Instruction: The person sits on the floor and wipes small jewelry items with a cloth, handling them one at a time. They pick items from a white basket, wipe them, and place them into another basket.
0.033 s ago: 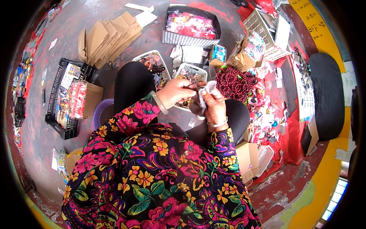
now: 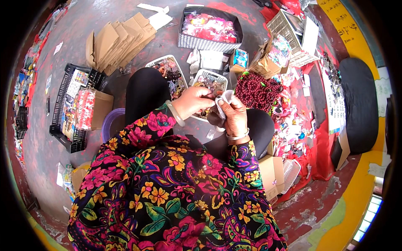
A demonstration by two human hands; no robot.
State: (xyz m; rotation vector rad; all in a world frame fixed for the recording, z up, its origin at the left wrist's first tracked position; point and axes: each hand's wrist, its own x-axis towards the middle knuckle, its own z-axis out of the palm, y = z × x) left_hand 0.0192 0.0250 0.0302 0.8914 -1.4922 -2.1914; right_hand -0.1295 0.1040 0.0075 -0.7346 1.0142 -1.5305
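Note:
Between my knees, my two hands meet over a small bunched piece of grey and dark brown fabric [image 2: 217, 116]. My right hand [image 2: 235, 115] grips it between thumb and fingers, with a pale grey part standing up at the top. My left hand [image 2: 191, 101] pinches at its left edge, thumb and forefinger pressed together. Whatever lies inside that pinch is too small to make out. Beneath the hands stands a white plastic basket [image 2: 226, 79] of small mixed pieces, partly hidden by them. Another white basket [image 2: 183, 69] with colourful hair-tie-like pieces is beside my left knee.
A heap of dark red beads [image 2: 257, 93] lies by my right knee, near scattered colourful trinkets [image 2: 293, 134]. Ahead is a patterned box [image 2: 197, 44] of pink packets. Flattened cardboard [image 2: 121, 39], a black crate [image 2: 58, 106] and a purple basin [image 2: 109, 129] stand left.
The fabric has shifted slightly in my right hand, and its pale upper part has moved a little left. Both hands otherwise stay almost in place.

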